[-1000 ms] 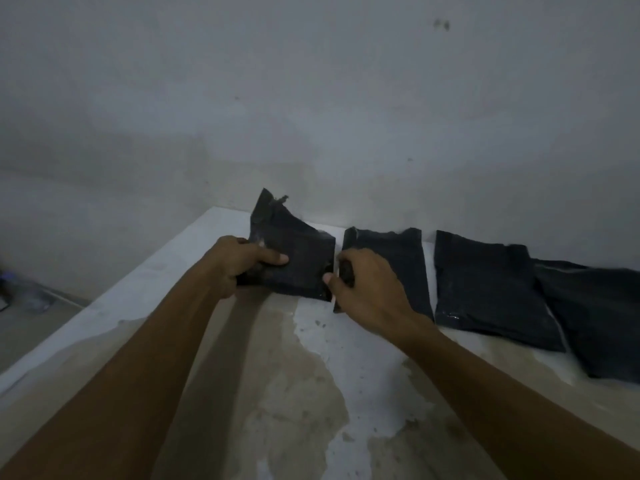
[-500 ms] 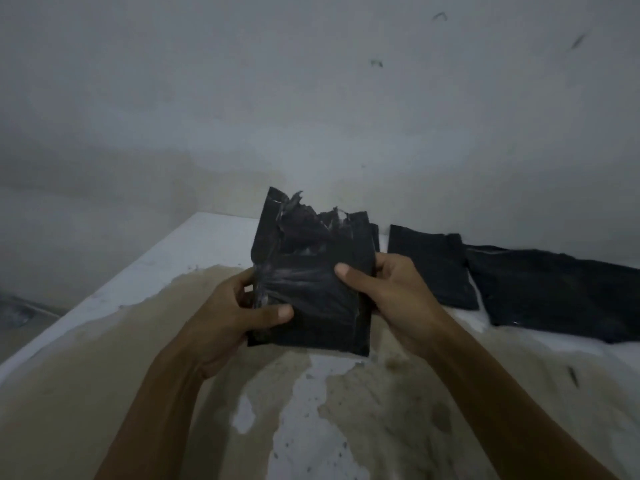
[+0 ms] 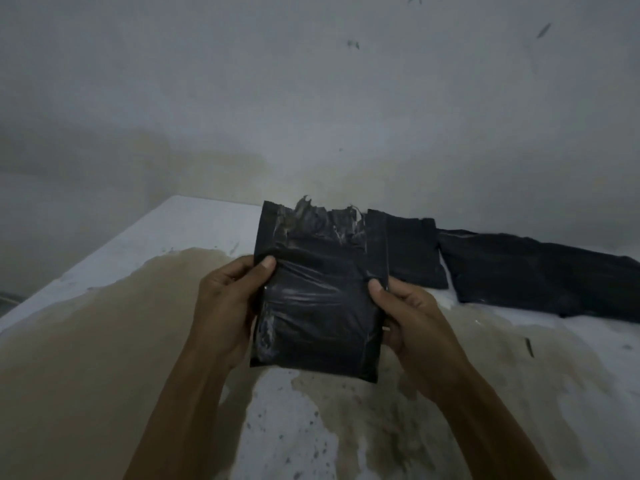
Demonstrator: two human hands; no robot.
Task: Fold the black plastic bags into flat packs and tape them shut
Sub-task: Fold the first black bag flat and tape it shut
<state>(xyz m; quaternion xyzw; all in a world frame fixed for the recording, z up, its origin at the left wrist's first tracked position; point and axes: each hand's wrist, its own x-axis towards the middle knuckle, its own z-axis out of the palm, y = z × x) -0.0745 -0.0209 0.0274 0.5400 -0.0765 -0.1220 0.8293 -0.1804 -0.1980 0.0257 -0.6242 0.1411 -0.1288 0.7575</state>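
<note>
A black plastic bag pack [image 3: 318, 292] stands upright in the air in front of me, its torn, ragged top edge pointing up. My left hand [image 3: 228, 306] grips its left edge, thumb on the front. My right hand [image 3: 412, 320] grips its right edge, thumb on the front too. Behind it, a second black pack [image 3: 414, 252] lies flat by the wall, partly hidden. More black bags [image 3: 540, 275] lie flat further right along the wall.
The white surface [image 3: 194, 230] carries large brown stains and ends at a left edge with a drop beside it. A grey wall [image 3: 311, 116] rises directly behind the bags. A small dark scrap [image 3: 529, 347] lies on the right.
I have lifted the leftmost pack off the surface and drawn it toward me, turning it upright. My right hand has left the second pack and taken the lifted pack's right edge.
</note>
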